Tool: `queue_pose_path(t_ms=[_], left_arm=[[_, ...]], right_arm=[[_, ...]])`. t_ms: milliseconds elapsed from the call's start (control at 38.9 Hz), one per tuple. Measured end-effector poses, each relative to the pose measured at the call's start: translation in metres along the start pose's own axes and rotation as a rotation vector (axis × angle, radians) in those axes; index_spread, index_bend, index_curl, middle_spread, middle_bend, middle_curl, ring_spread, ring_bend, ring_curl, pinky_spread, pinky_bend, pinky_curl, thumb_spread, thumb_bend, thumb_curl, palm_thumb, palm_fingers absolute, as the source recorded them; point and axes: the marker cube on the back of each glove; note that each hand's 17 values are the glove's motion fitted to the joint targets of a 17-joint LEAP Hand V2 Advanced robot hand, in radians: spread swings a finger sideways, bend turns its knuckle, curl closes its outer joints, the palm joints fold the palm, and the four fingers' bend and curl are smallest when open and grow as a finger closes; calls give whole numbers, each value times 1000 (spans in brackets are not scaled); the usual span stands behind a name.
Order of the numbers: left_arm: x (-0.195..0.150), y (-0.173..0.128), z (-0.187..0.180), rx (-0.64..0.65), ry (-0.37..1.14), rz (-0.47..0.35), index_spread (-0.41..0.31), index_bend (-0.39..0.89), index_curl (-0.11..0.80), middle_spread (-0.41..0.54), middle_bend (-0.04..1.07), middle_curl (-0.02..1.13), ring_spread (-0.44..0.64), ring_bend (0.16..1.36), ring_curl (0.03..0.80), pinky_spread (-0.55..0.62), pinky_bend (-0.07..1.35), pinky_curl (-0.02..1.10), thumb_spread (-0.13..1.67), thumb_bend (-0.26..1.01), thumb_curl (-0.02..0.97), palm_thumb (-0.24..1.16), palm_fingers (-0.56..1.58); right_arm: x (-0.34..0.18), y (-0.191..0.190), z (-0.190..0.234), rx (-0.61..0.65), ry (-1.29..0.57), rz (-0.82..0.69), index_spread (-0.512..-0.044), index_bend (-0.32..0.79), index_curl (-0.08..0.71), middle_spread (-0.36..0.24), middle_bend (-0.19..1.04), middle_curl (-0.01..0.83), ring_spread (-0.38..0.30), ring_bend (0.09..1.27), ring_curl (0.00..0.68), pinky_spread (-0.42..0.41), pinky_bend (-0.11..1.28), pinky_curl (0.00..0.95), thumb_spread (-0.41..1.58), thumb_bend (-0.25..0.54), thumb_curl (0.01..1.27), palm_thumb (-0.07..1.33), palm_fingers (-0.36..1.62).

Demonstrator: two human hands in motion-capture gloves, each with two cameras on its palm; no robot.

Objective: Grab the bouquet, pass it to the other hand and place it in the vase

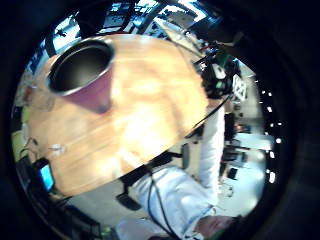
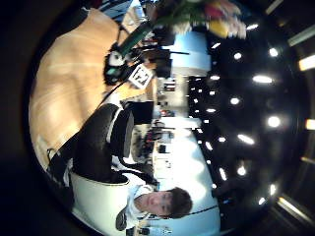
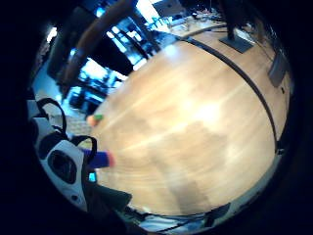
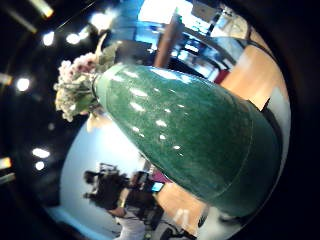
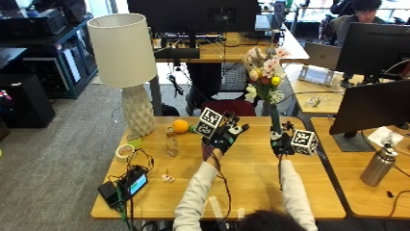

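The right hand (image 5: 280, 145) has its grip closed round the green stem wrap of the bouquet (image 5: 265, 76), holding it upright above the surface (image 5: 256, 180), blooms high over the far edge. The left hand (image 5: 222, 136) is raised beside it, apart from the bouquet, its grip released with the fingers spread. In the left palm's view the vase (image 1: 86, 73) stands on the surface, mouth open.

An open office: wooden benches (image 5: 256, 183), dark monitors (image 5: 371, 48) at right, grey carpet (image 5: 57, 159), a seated worker far right.
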Motion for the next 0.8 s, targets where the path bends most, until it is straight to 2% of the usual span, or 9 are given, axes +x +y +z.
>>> queue_pose_path(t_ms=[103,180,283,514,591,617,668,720,797], left_arm=[[21,-18,2,67,146,14,-18,145,413,133,152,254,205,464,291,287,253,344,1187,3,277,367,415],[36,-29,8,99,246,30,-4,127,399,140,154,257,204,478,298,279,279,354,1168,-2,289,394,381],[54,-46,26,94,348,90,26,81,365,151,169,265,205,512,310,297,303,361,1106,-19,302,409,295],[73,-55,53,41,375,187,59,112,324,166,173,279,221,573,318,372,297,352,996,-36,313,384,248],[69,-61,52,94,364,202,43,112,309,131,203,287,150,599,311,302,304,343,970,-37,316,377,368],[67,-62,50,124,360,208,-9,183,329,53,258,311,58,620,320,225,287,341,959,-35,318,377,586],[63,-63,46,206,342,229,-88,203,333,-72,265,291,-89,598,280,14,365,333,943,-27,326,391,990],[59,-62,39,313,312,258,-151,201,346,-160,351,321,-190,564,277,-142,428,342,908,16,363,486,1291],[58,-56,26,439,264,286,-222,315,405,-232,539,412,-269,580,335,-260,416,373,653,69,455,665,1514]], right_arm=[[-4,-26,1,197,-129,-323,-178,498,527,-156,861,637,-195,997,566,-249,747,502,928,-17,450,1045,1415],[-14,-16,2,181,-94,-240,-178,492,534,-155,862,637,-194,1005,568,-248,759,507,901,-23,466,1037,1403],[-3,4,26,28,-199,-88,-177,472,540,-155,870,640,-194,1015,569,-246,771,513,836,-32,497,1012,1389],[-3,49,70,-56,-342,-150,-174,455,553,-149,868,638,-193,1020,565,-244,778,518,743,-25,555,995,1384],[-10,69,85,-106,-397,-124,-174,454,558,-148,866,638,-193,1020,564,-243,780,518,728,-25,572,989,1382],[-12,75,90,-127,-417,-121,-173,453,560,-147,866,638,-193,1020,563,-243,780,518,723,-24,576,991,1382],[-13,82,99,-167,-442,-134,-173,451,563,-146,867,638,-193,1020,563,-243,780,518,715,-23,586,989,1381],[-15,87,108,-212,-447,-164,-173,446,566,-146,867,638,-193,1022,562,-243,781,518,708,-24,595,987,1380],[-23,91,116,-293,-432,-270,-173,437,568,-145,871,639,-195,1026,562,-247,771,515,692,-26,608,982,1374]])
